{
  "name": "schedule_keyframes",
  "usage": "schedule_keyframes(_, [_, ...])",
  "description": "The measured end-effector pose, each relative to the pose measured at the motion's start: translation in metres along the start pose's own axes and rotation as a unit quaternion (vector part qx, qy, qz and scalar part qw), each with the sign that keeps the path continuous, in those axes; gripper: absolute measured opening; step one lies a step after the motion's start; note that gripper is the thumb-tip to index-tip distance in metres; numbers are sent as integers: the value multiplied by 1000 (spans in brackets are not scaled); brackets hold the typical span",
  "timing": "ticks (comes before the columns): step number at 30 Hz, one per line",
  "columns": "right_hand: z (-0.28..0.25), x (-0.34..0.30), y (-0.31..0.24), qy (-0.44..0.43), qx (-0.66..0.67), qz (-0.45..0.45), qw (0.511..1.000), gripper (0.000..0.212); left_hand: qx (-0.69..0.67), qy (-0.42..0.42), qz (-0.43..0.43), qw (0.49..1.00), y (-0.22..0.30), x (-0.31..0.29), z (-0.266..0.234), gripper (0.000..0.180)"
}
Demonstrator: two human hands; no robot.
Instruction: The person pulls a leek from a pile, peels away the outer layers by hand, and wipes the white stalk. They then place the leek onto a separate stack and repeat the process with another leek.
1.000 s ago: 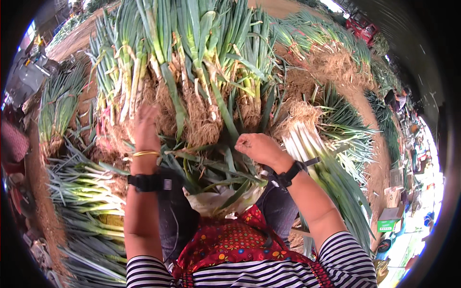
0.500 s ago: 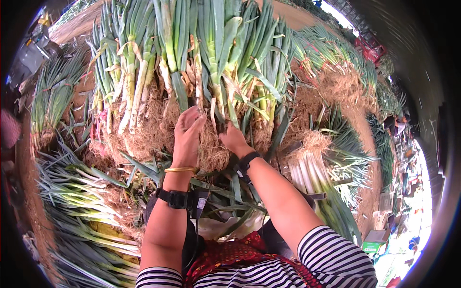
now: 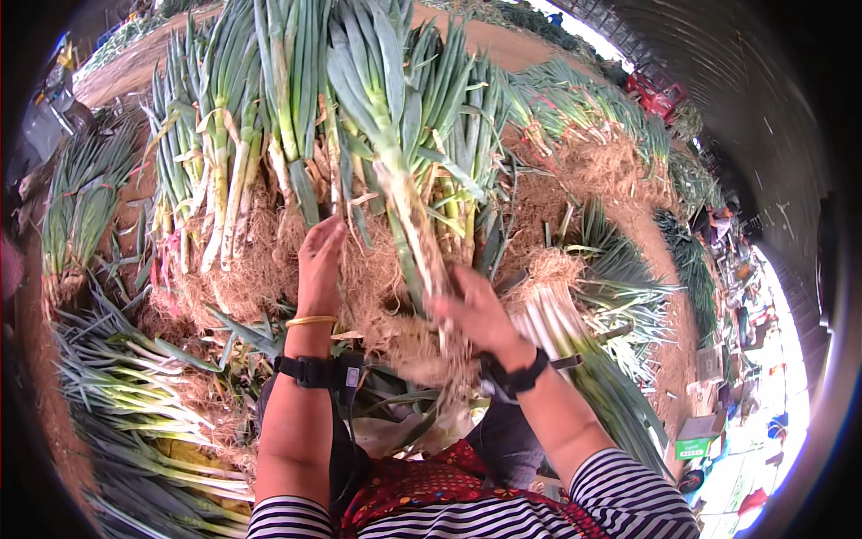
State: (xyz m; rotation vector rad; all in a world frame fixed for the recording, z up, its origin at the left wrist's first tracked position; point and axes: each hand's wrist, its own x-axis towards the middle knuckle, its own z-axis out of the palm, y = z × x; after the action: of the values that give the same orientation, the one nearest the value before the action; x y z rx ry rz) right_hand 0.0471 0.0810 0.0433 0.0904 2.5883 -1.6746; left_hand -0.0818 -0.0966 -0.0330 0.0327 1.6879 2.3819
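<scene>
My right hand (image 3: pixel 480 314) is closed round the lower white stalk of a big green onion (image 3: pixel 409 202), tilted with its leaves up and away and its roots hanging toward my lap. Dry brownish skin clings to that stalk. My left hand (image 3: pixel 320 260) is raised at the front of a standing row of green onions (image 3: pixel 238 153), its fingers loosely bent and nothing visible in them. Its fingertips are beside the row's stalks; whether they touch is unclear. Tangled roots (image 3: pixel 242 256) fringe the bottom of the row.
Cleaned green onions (image 3: pixel 575 328) with white stalks lie to my right. More onions (image 3: pixel 148 368) lie in a heap on the left. Bundles (image 3: pixel 588 117) stand farther back on brown soil. A green box (image 3: pixel 699 437) is at the lower right, and a red vehicle (image 3: pixel 657 94) beyond.
My right hand has drawn a green onion out of the row, toward me and to the right. My left hand has dropped slightly. The view has shifted a little.
</scene>
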Motion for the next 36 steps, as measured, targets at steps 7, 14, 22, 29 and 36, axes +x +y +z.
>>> schedule_keyframes(7, [44, -110, 51, -46, 5, -48, 998, 51, -241, -156, 4, 958, 7, -13, 21, 48])
schedule_keyframes(14, [54, -41, 49, 148, -166, -207, 953, 44, -204, -115, 16, 972, 12, -48, 34, 34])
schedule_keyframes(22, [71, 14, 19, 222, -104, -188, 951, 19, -185, -46, 36, 981, 15, -44, 20, 28])
schedule_keyframes(29, [58, -34, 47, 54, -57, -67, 995, 14, -262, 15, 47, 964, 17, -4, -38, 28])
schedule_keyframes(36, [18, -102, 199, -135, -311, 106, 935, 28, -244, 37, 67, 967, 37, -15, -39, 36])
